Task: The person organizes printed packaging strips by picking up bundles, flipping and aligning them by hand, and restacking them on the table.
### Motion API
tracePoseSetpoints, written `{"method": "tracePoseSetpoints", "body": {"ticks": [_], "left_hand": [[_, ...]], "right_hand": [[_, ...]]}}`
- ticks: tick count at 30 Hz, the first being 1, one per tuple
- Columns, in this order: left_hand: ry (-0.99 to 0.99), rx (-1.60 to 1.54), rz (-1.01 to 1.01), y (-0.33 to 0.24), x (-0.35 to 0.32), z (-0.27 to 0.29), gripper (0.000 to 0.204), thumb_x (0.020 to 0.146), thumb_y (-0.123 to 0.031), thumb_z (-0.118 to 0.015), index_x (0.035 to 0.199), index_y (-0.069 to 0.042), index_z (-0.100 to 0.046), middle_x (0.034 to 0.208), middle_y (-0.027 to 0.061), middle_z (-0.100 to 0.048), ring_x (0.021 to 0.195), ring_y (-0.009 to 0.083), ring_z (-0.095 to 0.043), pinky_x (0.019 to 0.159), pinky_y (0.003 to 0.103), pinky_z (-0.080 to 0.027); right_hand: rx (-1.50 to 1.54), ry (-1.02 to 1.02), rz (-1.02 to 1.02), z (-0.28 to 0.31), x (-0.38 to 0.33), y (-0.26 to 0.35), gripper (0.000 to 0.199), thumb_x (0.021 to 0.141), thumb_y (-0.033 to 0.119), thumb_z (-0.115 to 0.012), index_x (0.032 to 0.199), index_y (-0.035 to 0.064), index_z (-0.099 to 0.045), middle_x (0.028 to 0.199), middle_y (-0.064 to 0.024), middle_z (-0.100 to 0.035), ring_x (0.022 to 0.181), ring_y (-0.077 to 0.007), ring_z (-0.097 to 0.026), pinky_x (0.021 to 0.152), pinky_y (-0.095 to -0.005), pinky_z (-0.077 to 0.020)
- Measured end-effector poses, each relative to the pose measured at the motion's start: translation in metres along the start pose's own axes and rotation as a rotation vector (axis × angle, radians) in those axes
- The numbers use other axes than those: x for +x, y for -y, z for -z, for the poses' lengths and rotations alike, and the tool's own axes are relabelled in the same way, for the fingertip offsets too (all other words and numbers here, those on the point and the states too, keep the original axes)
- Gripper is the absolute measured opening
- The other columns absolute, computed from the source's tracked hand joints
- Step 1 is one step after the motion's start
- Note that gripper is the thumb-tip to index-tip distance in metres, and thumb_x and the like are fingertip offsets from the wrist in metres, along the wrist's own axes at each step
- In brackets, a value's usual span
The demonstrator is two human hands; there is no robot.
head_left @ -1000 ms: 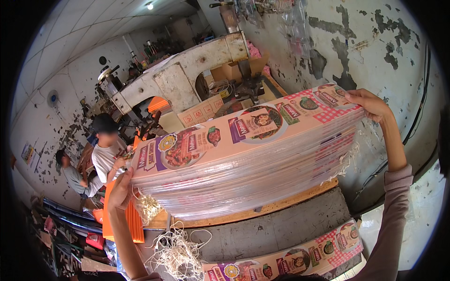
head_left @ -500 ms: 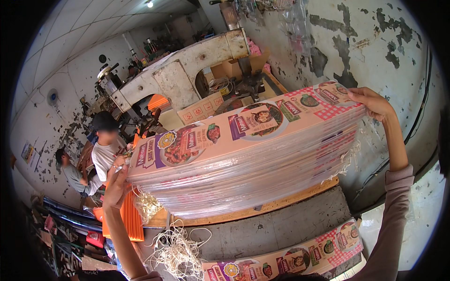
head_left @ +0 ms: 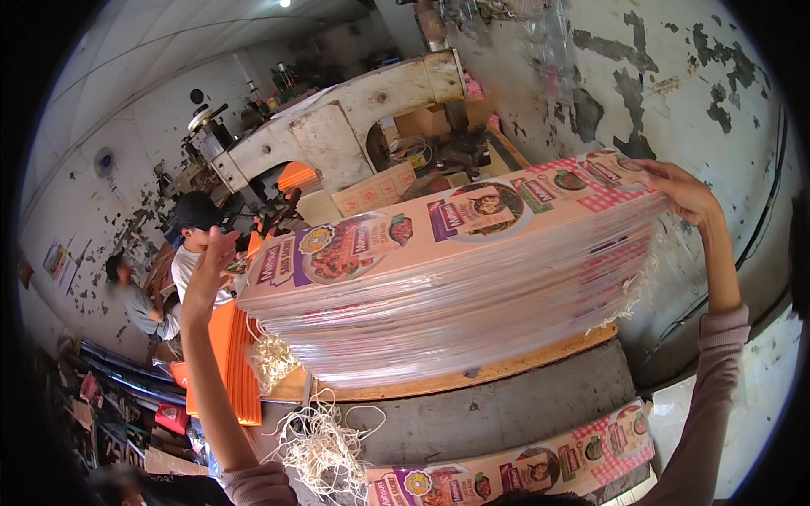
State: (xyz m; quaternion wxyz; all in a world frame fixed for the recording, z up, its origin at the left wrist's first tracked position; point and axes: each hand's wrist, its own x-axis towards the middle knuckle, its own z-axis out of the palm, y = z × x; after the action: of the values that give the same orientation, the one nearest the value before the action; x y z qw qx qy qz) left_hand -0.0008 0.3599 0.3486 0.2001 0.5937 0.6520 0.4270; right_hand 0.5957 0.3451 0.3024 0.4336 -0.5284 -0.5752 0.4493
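A tall stack of long printed panels (head_left: 405,253), with food pictures on top and shiny clear plastic along the layered side, lies on a wood-edged worktable (head_left: 506,368). My right hand (head_left: 685,192) grips the top panel at its right end, fingers over the checkered corner. Raised just off the stack's left end, my left hand (head_left: 211,274) has its fingers apart and holds nothing. Pale strings hang from both ends of the stack. Nearer me, a second printed panel (head_left: 523,464) lies on a grey surface (head_left: 498,413), beside a tangled heap of white string (head_left: 316,447).
Behind the stack stands a large worn metal machine (head_left: 316,139), with a cardboard box (head_left: 375,190) in front. Orange sheets (head_left: 224,363) lean at the left. Two people, one in a white shirt (head_left: 184,270), are beyond them. A peeling wall (head_left: 607,93) borders the right.
My left hand has let go of the stack's left end and risen, its fingers spreading. My right hand stays at the right end. The view has shifted slightly.
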Motion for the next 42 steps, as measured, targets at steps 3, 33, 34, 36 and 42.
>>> {"method": "tracePoseSetpoints", "body": {"ticks": [3,33,34,36,42], "left_hand": [[0.124,0.166,-0.077,0.011,0.035,0.007,0.074,0.079,-0.063,-0.024,0.117,-0.004,-0.045,0.123,0.0149,-0.040,0.118,0.0297,-0.032,0.095,0.037,-0.023],[0.200,-1.063,0.072,0.061,-0.010,-0.035,0.030,0.079,-0.020,-0.049,0.101,0.001,-0.052,0.090,0.0108,-0.060,0.074,0.0163,-0.059,0.065,0.027,-0.049],[0.205,-1.068,0.081,0.057,-0.012,-0.037,0.030,0.079,-0.020,-0.049,0.101,0.001,-0.052,0.090,0.0108,-0.060,0.074,0.0163,-0.059,0.065,0.027,-0.049],[0.289,-1.187,0.155,0.046,-0.016,-0.040,0.029,0.080,-0.020,-0.048,0.101,0.000,-0.053,0.089,0.0107,-0.060,0.075,0.0164,-0.059,0.066,0.027,-0.049],[0.112,-1.167,0.002,0.081,-0.004,-0.032,0.033,0.083,-0.025,-0.047,0.100,0.003,-0.053,0.089,0.0111,-0.060,0.077,0.0183,-0.059,0.069,0.028,-0.049]], "right_hand": [[-0.016,0.083,0.030,-0.014,-0.003,0.014,0.056,0.078,0.024,-0.056,0.122,-0.0032,-0.033,0.114,-0.0114,-0.045,0.102,-0.0164,-0.045,0.085,-0.0273,-0.0384],[0.784,-0.160,0.018,-0.036,-0.007,-0.010,0.064,0.077,0.049,-0.047,0.117,0.0004,-0.042,0.113,-0.0114,-0.049,0.098,-0.0220,-0.051,0.085,-0.0355,-0.0394],[0.780,-0.099,0.024,-0.039,-0.010,-0.008,0.065,0.077,0.050,-0.047,0.120,0.0017,-0.039,0.117,-0.0109,-0.046,0.101,-0.0216,-0.049,0.086,-0.0354,-0.0386],[0.772,-0.048,0.021,-0.037,-0.013,-0.009,0.067,0.077,0.051,-0.047,0.123,0.0030,-0.036,0.120,-0.0104,-0.044,0.104,-0.0212,-0.047,0.087,-0.0353,-0.0378],[0.561,0.001,0.088,-0.025,-0.010,-0.018,0.070,0.078,0.057,-0.039,0.124,0.0046,-0.035,0.127,-0.0107,-0.036,0.114,-0.0205,-0.038,0.093,-0.0331,-0.0299]]}}
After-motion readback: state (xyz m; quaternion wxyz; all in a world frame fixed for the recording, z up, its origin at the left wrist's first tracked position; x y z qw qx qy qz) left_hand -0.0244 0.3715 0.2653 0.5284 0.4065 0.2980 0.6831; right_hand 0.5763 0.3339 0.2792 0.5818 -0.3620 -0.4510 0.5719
